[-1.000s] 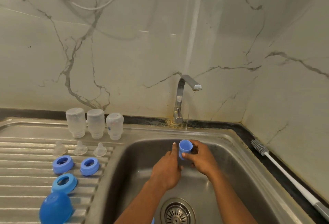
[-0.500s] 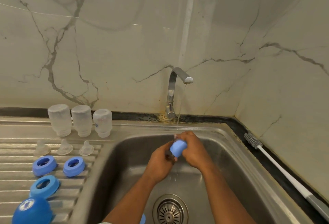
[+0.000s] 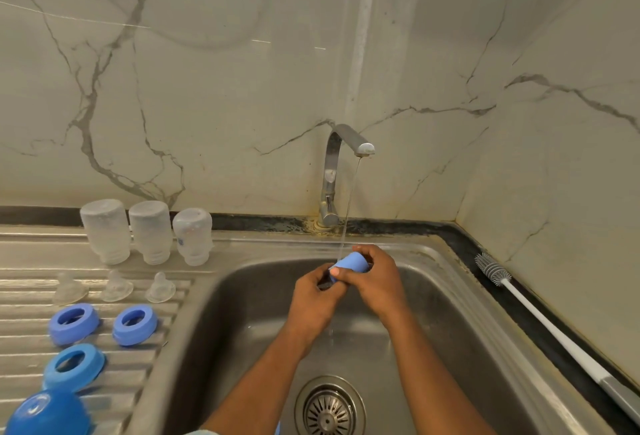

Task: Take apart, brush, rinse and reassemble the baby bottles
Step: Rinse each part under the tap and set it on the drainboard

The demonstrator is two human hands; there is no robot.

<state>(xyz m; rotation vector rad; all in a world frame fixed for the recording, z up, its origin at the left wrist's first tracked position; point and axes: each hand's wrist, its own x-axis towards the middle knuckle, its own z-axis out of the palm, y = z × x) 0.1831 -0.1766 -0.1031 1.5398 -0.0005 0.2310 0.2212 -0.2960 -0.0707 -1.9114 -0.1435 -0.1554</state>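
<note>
Feed's clear on my end. Both hands are right under the curved steel tap (image 3: 332,171), over the stainless steel sink (image 3: 450,296). The thing being worked on is a light-blue plastic bottle cap (image 3: 349,263), lying on its side just below the tap's spout, with the thin water stream (image 3: 348,209) landing on it.

The left hand (image 3: 317,299) has its grip closed on the cap, thumb pressed on top near the open end and fingers curled underneath. The right hand (image 3: 379,282) also has its grip on it, fingers wrapped over the closed end. I can't see inside the cap from here.

Everything else sits left of the tap on the ribbed steel worktop (image 3: 20,296):
- Three clear plastic bottles (image 3: 151,232) stand upside down in a row, closest to the tap's level by the wall.
- Three clear silicone nipples (image 3: 116,286) are lined up in front of them.
- Three blue plastic screw rings (image 3: 135,325) lie further toward me, two side by side and one behind-left.
- A darker blue domed cap (image 3: 48,414) is at the far lower left.

Right of the tap, a grey-bristled bottle brush with a white handle (image 3: 554,324) lies along the dark strip by the wall. Straight below the tap, the round metal drain strainer (image 3: 329,407).
</note>
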